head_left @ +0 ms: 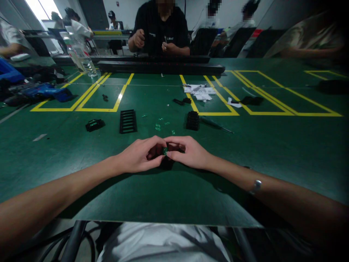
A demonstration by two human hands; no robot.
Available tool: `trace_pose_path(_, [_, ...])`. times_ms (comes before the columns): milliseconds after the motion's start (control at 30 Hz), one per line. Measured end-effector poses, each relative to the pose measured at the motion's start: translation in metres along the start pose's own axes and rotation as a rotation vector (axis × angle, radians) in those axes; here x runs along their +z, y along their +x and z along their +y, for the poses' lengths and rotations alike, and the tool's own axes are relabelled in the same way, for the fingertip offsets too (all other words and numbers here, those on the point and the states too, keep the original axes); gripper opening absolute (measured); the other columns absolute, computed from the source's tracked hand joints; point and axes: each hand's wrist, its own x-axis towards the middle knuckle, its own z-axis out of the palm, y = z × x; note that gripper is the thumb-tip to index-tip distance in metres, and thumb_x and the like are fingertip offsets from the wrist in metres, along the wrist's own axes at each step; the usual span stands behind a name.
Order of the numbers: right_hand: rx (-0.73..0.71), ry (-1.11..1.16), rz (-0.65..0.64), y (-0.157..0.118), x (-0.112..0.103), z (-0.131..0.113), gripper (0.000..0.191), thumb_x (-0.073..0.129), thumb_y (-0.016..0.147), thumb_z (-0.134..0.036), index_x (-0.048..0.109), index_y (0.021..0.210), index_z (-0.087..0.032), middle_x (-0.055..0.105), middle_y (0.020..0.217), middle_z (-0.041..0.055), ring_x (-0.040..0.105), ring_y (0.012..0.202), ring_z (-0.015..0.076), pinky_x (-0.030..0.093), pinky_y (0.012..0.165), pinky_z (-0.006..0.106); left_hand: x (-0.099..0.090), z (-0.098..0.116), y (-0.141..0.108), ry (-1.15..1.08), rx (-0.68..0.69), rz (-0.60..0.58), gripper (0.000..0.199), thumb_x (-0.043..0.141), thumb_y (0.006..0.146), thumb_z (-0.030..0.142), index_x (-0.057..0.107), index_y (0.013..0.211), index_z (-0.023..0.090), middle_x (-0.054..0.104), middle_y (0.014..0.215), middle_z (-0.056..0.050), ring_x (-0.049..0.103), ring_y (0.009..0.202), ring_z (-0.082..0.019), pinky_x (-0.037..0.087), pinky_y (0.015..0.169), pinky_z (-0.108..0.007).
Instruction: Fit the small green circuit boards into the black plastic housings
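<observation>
Both hands meet fingertip to fingertip just above the green table, close to its front edge. Between them sits a small green circuit board, partly covered by the fingers. My left hand pinches its left side with thumb and fingers. From the other side my right hand closes thumb and fingers on it. Just beyond the hands lie several small green boards. A black slotted frame lies past my left hand, and a black ribbed block past my right.
A screwdriver lies right of the ribbed block. Left is a black part with green on it. Further back are white paper scraps, water bottles, blue tools and a long black bar. Another person sits opposite.
</observation>
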Motion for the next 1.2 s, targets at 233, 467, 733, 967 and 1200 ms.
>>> trace_pose_path(233, [-0.005,-0.001,0.001,-0.0021,-0.0001,0.0006,0.033,0.062,0.084,-0.018,0.070,0.116,-0.017,0.069,0.091,0.0029,0.062,0.078,0.0165,0.050,0.073,0.030,0.0002,-0.0001,-0.0002,0.008,-0.004,-0.001,0.028,0.060,0.093,0.031,0.053,0.116,0.017,0.061,0.078,0.002,0.056,0.063,-0.010,0.044,0.058,-0.022])
trace_pose_path(467, [-0.018,-0.024,0.009,-0.0013,0.0001,-0.0004,0.032,0.062,0.083,-0.017,0.070,0.114,-0.017,0.069,0.093,0.0032,0.063,0.080,0.0170,0.050,0.075,0.030,-0.0002,0.0006,0.0000,0.017,-0.007,0.001,0.027,0.059,0.093,0.032,0.053,0.115,0.018,0.060,0.078,0.002,0.056,0.062,-0.010,0.043,0.058,-0.022])
trace_pose_path(733, [-0.007,-0.051,0.015,-0.0009,-0.0003,-0.0034,0.030,0.062,0.083,-0.018,0.069,0.112,-0.015,0.060,0.078,-0.0004,0.054,0.069,0.0139,0.044,0.064,0.026,0.0001,-0.0009,0.0000,-0.047,-0.039,-0.010,0.029,0.060,0.093,0.031,0.051,0.117,0.018,0.060,0.080,0.001,0.057,0.064,-0.011,0.044,0.058,-0.022])
trace_pose_path(967, [-0.030,-0.037,0.009,-0.0013,-0.0003,-0.0002,0.027,0.061,0.085,-0.018,0.067,0.111,-0.017,0.059,0.080,-0.0006,0.053,0.070,0.0140,0.044,0.065,0.026,0.0004,-0.0009,0.0010,-0.166,-0.086,0.004,0.033,0.060,0.092,0.029,0.045,0.120,0.019,0.061,0.087,-0.001,0.057,0.068,-0.011,0.045,0.058,-0.023])
trace_pose_path(1200, [-0.033,0.042,-0.005,-0.0007,0.0009,0.0022,0.039,0.061,0.087,-0.017,0.059,0.126,-0.018,0.061,0.082,-0.0006,0.056,0.072,0.0149,0.047,0.068,0.028,0.0001,-0.0026,0.0033,-0.250,-0.112,-0.013,0.035,0.059,0.093,0.029,0.044,0.124,0.019,0.060,0.085,0.000,0.054,0.066,-0.011,0.043,0.057,-0.023])
